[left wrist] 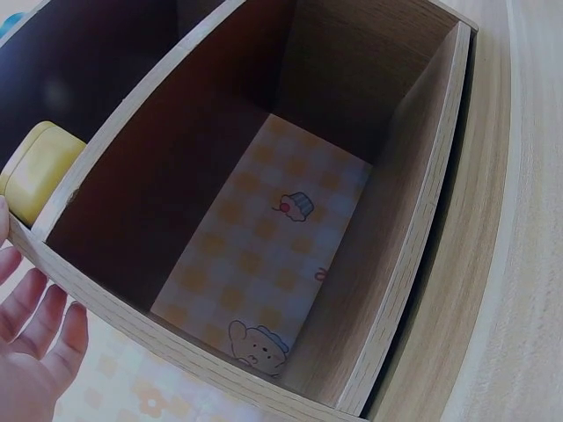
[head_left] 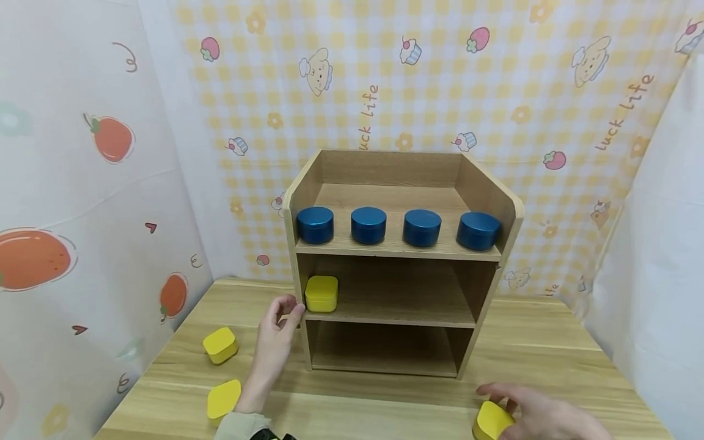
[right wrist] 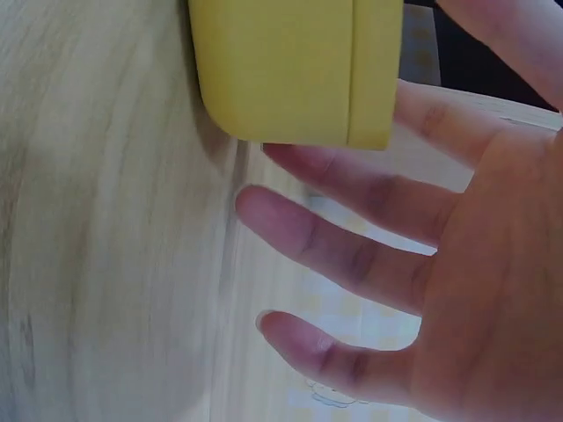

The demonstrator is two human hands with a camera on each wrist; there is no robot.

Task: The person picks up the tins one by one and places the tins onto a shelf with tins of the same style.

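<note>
At the left side panel of a wooden shelf [head_left: 385,252] is my left hand [head_left: 277,333], its thumb at the panel's front edge. In the left wrist view the fingers of the left hand [left wrist: 40,352] lie loosely bent outside that panel, holding nothing. Just inside, a yellow rounded-square tin [head_left: 321,294] sits at the left end of the middle shelf. My right hand [head_left: 541,412] is around another yellow tin [head_left: 492,421] on the table at the front right. The right wrist view shows spread fingers beside this tin [right wrist: 290,70]; the thumb's contact is unclear.
Several round blue tins [head_left: 368,225] stand in a row along the top shelf. Two more yellow tins, one farther back [head_left: 220,345] and one nearer [head_left: 222,400], rest on the wooden table [head_left: 308,409] at left. Patterned cloth [head_left: 231,201] hangs behind the shelf.
</note>
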